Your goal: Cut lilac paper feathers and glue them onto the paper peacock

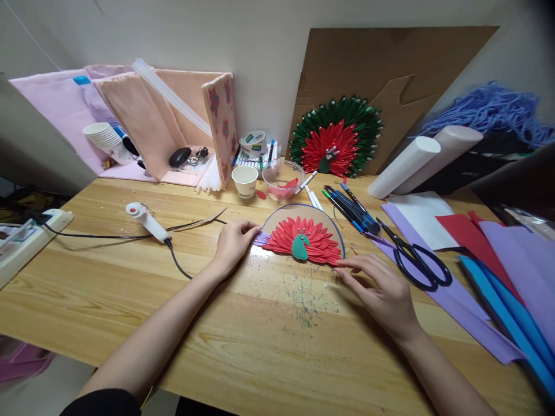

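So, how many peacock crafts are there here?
2. The front peacock is near the middle of the wooden table; the back peacock, edged in dark green, stands before the brown cardboard. Any hidden behind other things wouldn't show.

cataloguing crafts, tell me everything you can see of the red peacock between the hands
The red peacock is a low fan of layered, pointed, paper-like petals, with a green body at its lower middle. It overlies a pale backing with a dark blue rim; lilac strips show at left. It seems to lie on the table; the left hand touches the lilac end, the right hand its right corner.
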`<state>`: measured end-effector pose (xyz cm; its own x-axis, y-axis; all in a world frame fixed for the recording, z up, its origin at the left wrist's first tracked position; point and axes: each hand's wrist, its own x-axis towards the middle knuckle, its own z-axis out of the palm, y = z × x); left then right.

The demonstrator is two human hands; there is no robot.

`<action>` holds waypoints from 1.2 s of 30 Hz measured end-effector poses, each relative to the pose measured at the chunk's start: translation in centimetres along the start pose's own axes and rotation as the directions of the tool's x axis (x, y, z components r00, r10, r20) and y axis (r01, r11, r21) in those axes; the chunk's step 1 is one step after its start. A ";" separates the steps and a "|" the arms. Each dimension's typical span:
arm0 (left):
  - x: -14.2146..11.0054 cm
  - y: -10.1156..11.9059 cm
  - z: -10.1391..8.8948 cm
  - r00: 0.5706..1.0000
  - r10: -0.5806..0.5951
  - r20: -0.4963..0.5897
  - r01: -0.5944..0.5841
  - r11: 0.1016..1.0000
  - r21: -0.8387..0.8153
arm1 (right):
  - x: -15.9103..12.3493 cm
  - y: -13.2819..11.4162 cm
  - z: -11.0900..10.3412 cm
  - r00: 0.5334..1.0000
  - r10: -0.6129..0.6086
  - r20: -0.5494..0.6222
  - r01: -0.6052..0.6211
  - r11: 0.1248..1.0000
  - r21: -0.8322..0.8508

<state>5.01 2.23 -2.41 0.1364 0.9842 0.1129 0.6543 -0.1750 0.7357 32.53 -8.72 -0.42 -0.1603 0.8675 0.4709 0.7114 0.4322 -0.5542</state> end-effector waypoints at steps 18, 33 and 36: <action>0.2 -0.1 0.2 0.999 0.035 -0.001 -0.035 0.990 0.139 | 0.0 0.1 0.0 1.000 -0.011 0.017 0.011 1.000 -0.014; 2.2 -0.3 -1.0 0.983 0.045 0.180 -0.066 0.992 0.109 | 0.0 0.0 -0.1 1.000 -0.005 0.014 0.005 1.000 -0.005; 2.2 -0.3 -1.0 0.983 0.064 0.170 -0.085 0.989 0.118 | 0.0 0.0 -0.1 1.000 -0.009 0.019 0.009 1.000 -0.004</action>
<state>4.40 4.43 -1.75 0.3031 0.9519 0.0446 0.7233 -0.2603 0.6396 32.61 -8.72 -0.39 -0.1798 0.8681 0.4628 0.7124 0.4393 -0.5473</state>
